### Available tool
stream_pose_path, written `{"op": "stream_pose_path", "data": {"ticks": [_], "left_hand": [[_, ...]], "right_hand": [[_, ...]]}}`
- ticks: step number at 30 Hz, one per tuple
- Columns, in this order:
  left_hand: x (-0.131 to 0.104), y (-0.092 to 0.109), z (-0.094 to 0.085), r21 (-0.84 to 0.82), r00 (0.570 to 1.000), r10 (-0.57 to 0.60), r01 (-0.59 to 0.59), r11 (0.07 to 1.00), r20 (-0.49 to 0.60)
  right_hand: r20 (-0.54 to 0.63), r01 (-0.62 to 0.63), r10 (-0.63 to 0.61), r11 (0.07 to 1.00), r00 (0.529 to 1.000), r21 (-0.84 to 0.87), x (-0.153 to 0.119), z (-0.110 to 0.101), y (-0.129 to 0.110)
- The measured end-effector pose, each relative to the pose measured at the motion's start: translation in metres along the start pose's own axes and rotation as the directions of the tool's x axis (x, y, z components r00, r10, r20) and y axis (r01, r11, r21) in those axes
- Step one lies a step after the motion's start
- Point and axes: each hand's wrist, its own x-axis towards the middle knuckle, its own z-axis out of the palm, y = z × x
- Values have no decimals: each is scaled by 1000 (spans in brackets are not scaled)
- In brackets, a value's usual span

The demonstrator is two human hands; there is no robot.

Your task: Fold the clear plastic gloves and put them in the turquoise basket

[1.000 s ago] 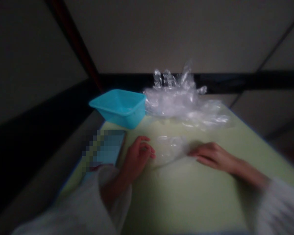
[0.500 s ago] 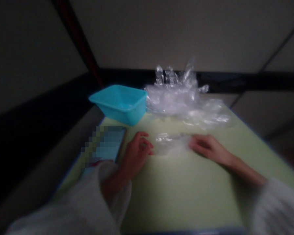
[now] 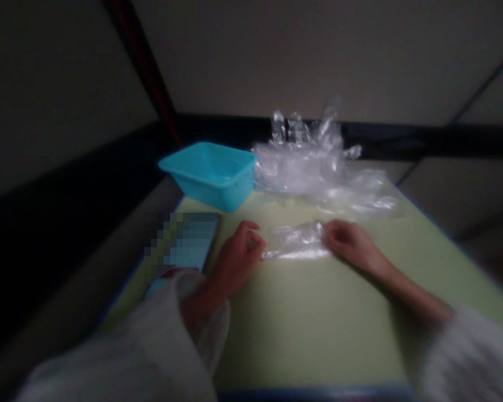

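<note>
Clear plastic film (image 3: 295,241) is lying crosswise on the pale green table (image 3: 318,318), its long axis running from the left hand (image 3: 241,251) to the right hand (image 3: 347,241); I'm seeing the right pinching one end, the left curling at the other, whether gripping I cannot tell.

Left sleeve (image 3: 121,363): off-white to pale grey, loose and wide, ending in a broad, flared cuff (image 3: 221,340). Right sleeve (image 3: 478,357): same pale tone, surface soft-looking with faint ridges; fine detail blurred. Left hand (image 3: 238,254) and right hand (image 3: 352,245): bare.
</note>
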Motion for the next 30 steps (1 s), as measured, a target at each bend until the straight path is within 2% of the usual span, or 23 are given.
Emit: {"op": "stream_pose_path", "data": {"ticks": [3,7,15,17,19,21,24,30], "left_hand": [[1,0,0,-18,1000,-5,5,1000,-2],[1,1,2,-71,1000,-22,22,997,3],[0,10,2,-116,999,-25,21,993,-37],[-1,11,1,-109,999,-26,21,994,-42],[-1,11,1,-96,999,-24,19,995,-41],[-2,11,1,-90,999,-26,22,996,-39],[-3,9,1,-104,999,-32,28,994,-36],[-1,5,1,-106,999,-24,21,994,-34]], "right_hand": [[-65,-23,22,1000,998,-11,1,3,3],[-140,-5,-13,991,990,-131,2,6,6],[-176,67,-112,968,978,-243,-2,5,6],[-80,211,-251,919,965,-334,-4,2,4],[116,406,-396,810,911,-423,-7,0,4],[283,522,-439,711,853,-471,-9,1,6],[360,534,-396,652,845,-538,-10,4,11],[340,485,-346,621,875,-615,-13,8,12]]}}
